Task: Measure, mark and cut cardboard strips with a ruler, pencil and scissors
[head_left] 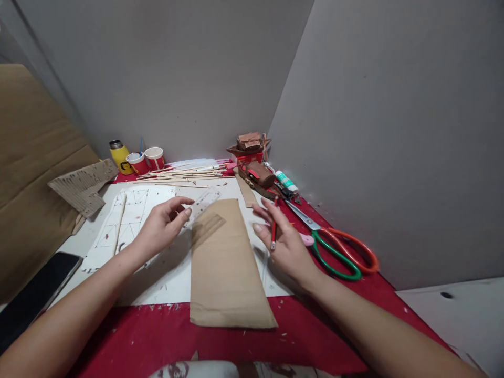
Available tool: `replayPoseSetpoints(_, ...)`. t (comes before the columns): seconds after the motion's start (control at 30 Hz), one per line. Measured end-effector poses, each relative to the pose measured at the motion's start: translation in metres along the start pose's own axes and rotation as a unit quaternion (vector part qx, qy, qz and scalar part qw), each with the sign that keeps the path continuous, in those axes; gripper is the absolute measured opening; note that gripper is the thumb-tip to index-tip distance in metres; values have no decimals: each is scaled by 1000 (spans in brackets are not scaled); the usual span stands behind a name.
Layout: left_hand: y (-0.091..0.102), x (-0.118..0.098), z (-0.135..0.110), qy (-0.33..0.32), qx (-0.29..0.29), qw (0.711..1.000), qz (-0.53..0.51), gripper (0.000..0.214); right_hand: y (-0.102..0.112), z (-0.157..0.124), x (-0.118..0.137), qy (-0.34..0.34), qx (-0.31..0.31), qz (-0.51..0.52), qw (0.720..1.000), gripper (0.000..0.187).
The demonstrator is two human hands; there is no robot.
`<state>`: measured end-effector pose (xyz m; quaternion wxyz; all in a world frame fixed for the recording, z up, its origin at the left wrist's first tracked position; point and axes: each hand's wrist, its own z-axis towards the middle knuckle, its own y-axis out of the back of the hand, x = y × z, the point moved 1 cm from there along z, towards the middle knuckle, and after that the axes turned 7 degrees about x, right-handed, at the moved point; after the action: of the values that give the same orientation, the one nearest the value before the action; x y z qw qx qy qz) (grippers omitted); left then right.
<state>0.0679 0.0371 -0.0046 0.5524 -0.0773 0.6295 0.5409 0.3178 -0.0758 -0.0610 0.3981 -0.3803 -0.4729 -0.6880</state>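
My left hand [167,220] pinches a clear plastic ruler [205,202] between thumb and fingers, tilted above the far left part of a brown cardboard piece [230,268]. The ruler casts a shadow on the cardboard. A red and black pencil [274,226] is held in my right hand [285,244], which hovers just right of the cardboard with its fingers partly curled. The cardboard lies flat, its near end reaching over the red cloth. Left of it, a white sheet with drawn truss lines [132,215] carries a pale rolled stick [120,223].
Large scissors with green and orange handles [334,252] lie at the right. Thin wooden sticks [185,173] are spread at the back near a yellow bottle [120,156] and red-white cups [154,157]. A phone [37,294] and a big cardboard sheet [35,157] stand left; brown model pieces [250,142] sit behind.
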Motion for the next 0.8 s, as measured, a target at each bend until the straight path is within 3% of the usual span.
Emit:
replayPoseSetpoints(0.1,-11,-8,-7,-45,64,996,53,24,4,-7,8,132,30,-121,983,66)
replayPoseSetpoints(0.23,-39,-25,-23,-75,175,976,107,16,-5,-16,20,303,158,-288,894,65)
replayPoseSetpoints(0.37,-45,-34,-23,-47,236,964,110,12,-12,-18,20,322,179,-422,829,25)
replayPoseSetpoints(0.47,-22,-28,2,-48,185,979,65,27,-6,-13,14,289,142,-429,844,20)
replayPoseSetpoints(0.53,-6,-16,28,-58,120,990,38,41,-3,-11,11,284,124,-359,880,19)
replayPoseSetpoints(0.6,-2,0,53,-74,109,989,61,49,-6,-12,10,305,145,-243,909,21)
replayPoseSetpoints(0.7,-21,24,80,-89,135,979,126,61,-20,-18,11,327,247,-80,909,22)
replayPoseSetpoints(0.8,-53,39,92,-126,181,959,176,64,-32,-23,14,309,343,-14,887,22)
